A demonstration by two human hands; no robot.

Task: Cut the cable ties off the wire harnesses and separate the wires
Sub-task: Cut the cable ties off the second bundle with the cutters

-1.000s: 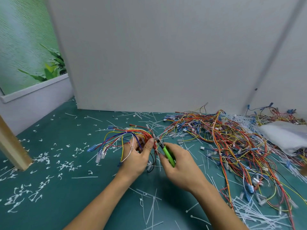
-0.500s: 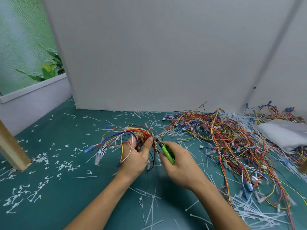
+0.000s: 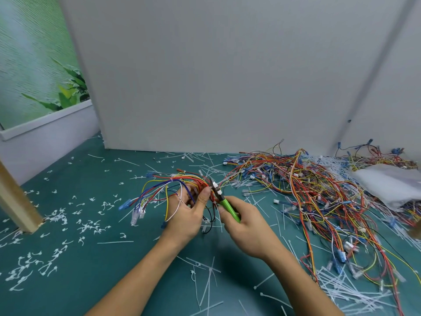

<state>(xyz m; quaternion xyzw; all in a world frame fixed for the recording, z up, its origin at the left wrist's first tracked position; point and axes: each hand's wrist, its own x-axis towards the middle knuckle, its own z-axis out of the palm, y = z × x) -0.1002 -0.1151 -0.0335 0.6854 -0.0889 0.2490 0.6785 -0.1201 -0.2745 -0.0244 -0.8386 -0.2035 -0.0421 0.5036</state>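
Hardly anything has moved over the last second: both hands sit where they were, and the cutters (image 3: pixel 227 206) stay nosed into the same knot of wires.

The left hand (image 3: pixel 185 218) grips the wire harness (image 3: pixel 168 185) just above the middle of the table. Its fingers are curled behind the strands and its thumb is pressed flat on the red wires at the gathered point. From that point thin, glossy wires in blue, yellow, red and white fan out leftwards in loose arcs, ending in small clear and blue plastic connectors.

The right hand (image 3: pixel 249 226) is wrapped tightly round the cutters' smooth bright-green handle. The short dark metal blades touch the bundle beside the left thumb. Whether they are biting a tie cannot be told.

To the right lies a wide tangled heap of wires (image 3: pixel 319 192), partly under a crumpled translucent plastic bag (image 3: pixel 391 185). The matte teal table mat (image 3: pixel 91 281) is littered with curled white tie clippings (image 3: pixel 88 226) and long straight tie strips (image 3: pixel 207 283). A plain white panel (image 3: pixel 227 76) stands behind.
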